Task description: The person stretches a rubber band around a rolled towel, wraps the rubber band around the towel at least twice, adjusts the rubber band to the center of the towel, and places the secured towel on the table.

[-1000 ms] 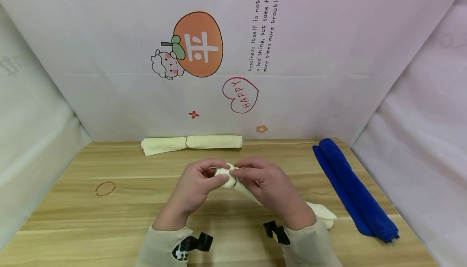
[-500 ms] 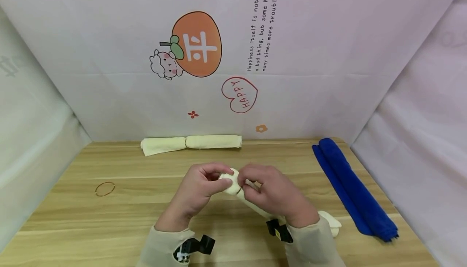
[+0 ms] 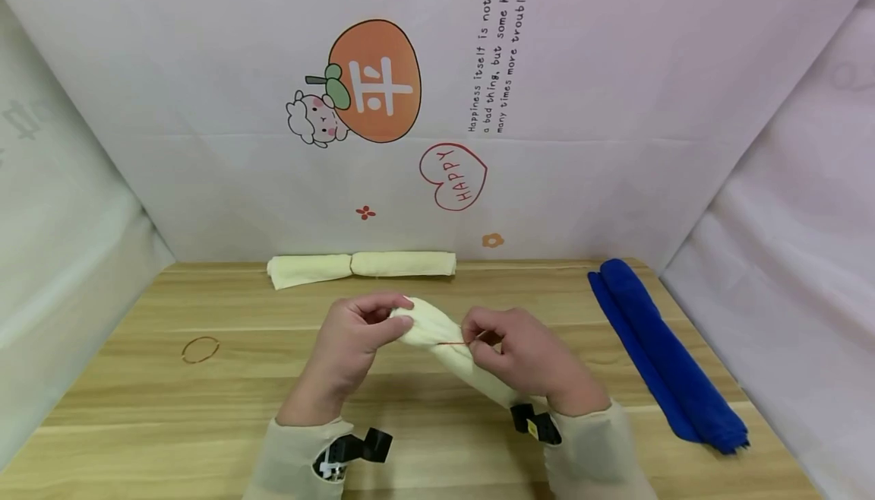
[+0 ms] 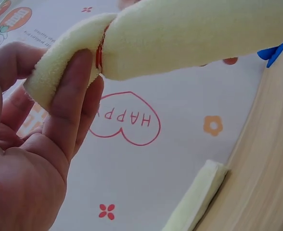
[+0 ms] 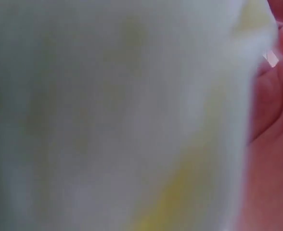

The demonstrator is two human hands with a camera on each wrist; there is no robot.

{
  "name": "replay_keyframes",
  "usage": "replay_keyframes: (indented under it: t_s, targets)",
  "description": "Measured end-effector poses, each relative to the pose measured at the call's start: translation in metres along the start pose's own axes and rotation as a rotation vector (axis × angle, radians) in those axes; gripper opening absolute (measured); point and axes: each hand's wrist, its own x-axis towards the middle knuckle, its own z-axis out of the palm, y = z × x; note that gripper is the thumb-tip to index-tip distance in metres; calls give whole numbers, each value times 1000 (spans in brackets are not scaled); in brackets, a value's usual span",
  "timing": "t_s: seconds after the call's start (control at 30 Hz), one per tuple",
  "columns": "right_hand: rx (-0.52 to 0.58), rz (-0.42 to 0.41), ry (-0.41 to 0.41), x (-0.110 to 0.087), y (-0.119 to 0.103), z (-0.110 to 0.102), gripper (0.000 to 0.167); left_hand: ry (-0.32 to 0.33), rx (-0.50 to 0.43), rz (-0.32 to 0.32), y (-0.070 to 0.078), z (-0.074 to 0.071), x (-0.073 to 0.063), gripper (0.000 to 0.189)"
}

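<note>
A rolled pale yellow towel [image 3: 481,378] is held above the table in the head view, slanting down to the right under the right forearm. My left hand [image 3: 347,352] pinches its upper end between thumb and fingers. Around the roll runs a red rubber band [image 3: 451,343], drawn out toward my right hand [image 3: 529,352], whose thumb and fingertips pinch it. In the left wrist view the band [image 4: 100,50] circles the towel just beyond the left fingers [image 4: 71,101]. Blurred towel cloth [image 5: 108,120] fills most of the right wrist view.
Another rolled pale yellow towel [image 3: 403,264], tied at its middle, lies along the table's back edge. A rolled blue towel [image 3: 666,363] lies at the right. One loose rubber band [image 3: 200,349] rests on the left of the wooden table [image 3: 137,424]. Printed white cloth [image 3: 581,105] walls the back.
The towel's upper end has come up and left with my left hand, showing more of the roll. My right hand has shifted right, and the red band is now stretched out from the towel.
</note>
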Motion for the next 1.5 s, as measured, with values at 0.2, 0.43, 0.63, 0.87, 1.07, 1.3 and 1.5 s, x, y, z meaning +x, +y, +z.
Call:
replay_keyframes:
  t_s: [0.2,0.43,0.63,0.87,1.07,1.3,1.5]
  targets:
    - [4,44,-47,-2,1,-6,25,87,-133,5,2,-7,0,16]
    - [37,107,-117,2,-5,0,15,53,-116,10,1,-3,2,15]
    - [-84,111,-56,10,-18,12,33,63,-112,-56,3,5,2,15]
    - [-215,100,58,14,-24,22,36,51,-224,-81,0,5,4,18]
    - [-158,66,73,12,-17,19,23,-130,-111,-2,-1,0,1,43]
    - [-46,39,45,10,-18,15,25,-54,-71,6,-1,4,1,25]
    - [-85,-26,111,12,-24,18,27,33,-57,-28,1,8,2,21]
